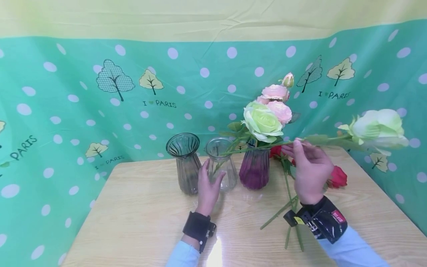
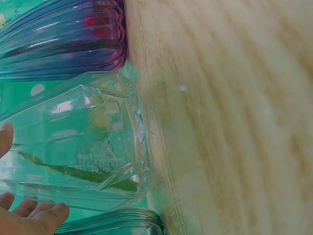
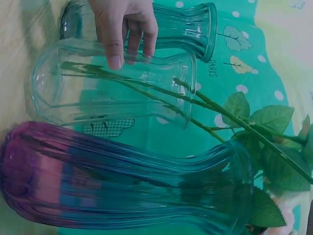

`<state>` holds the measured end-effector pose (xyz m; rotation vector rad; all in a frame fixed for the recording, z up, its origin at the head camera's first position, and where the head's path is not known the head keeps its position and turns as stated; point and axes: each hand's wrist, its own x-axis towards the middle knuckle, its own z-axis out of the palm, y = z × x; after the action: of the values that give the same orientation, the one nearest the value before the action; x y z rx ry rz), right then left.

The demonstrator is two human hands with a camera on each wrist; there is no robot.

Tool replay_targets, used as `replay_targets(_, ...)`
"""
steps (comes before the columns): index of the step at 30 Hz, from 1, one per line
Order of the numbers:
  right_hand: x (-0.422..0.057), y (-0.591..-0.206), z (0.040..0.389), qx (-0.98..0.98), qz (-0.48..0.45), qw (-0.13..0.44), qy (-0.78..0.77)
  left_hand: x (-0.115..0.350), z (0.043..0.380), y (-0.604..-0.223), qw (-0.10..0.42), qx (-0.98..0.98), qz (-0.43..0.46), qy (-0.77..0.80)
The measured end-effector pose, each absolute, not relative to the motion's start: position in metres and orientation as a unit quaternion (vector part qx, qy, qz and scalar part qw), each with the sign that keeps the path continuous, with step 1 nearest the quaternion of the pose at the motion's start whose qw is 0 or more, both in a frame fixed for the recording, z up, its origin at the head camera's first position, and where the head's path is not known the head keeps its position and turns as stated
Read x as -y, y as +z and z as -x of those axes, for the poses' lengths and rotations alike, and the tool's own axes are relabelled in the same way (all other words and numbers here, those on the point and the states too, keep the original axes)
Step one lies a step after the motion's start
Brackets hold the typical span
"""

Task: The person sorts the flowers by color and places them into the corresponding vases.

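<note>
My left hand (image 1: 209, 185) holds a clear glass vase (image 1: 228, 176), with thumb and fingers on opposite sides of its body. Green stems (image 3: 146, 93) stand slanted inside this vase, seen through the glass in both wrist views. A pale green rose (image 1: 262, 122) leans to the right above it. Between thumb and fingertips, my right hand (image 1: 313, 170) pinches the stem of a white-green rose (image 1: 378, 128). That rose lies nearly level, its bloom pointing right. Its cut end is at the clear vase's mouth; whether it is inside the rim I cannot tell.
Left of the clear vase stands a grey ribbed vase (image 1: 188, 170). Close on its right is a purple ribbed vase (image 1: 254, 170), with pink roses (image 1: 279, 107) rising above it. Red roses (image 1: 338, 177) with crossed stems (image 1: 290, 207) lie on the table (image 1: 133, 215) at the right.
</note>
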<state>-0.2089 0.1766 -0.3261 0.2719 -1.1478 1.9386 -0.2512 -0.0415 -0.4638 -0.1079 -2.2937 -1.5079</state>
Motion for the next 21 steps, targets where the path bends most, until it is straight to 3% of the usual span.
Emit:
replay_targets(6,-0.167,-0.325,0.209,0.502,-0.114,0.435,0.739,0.042,0.251,-0.464,0.196,0.816,0.041,-0.542)
replay_targets(21,-0.144,-0.328,0.211,0.575,-0.169,0.394,0.697,0.042,0.251,-0.464,0.201,0.819,0.04,-0.536)
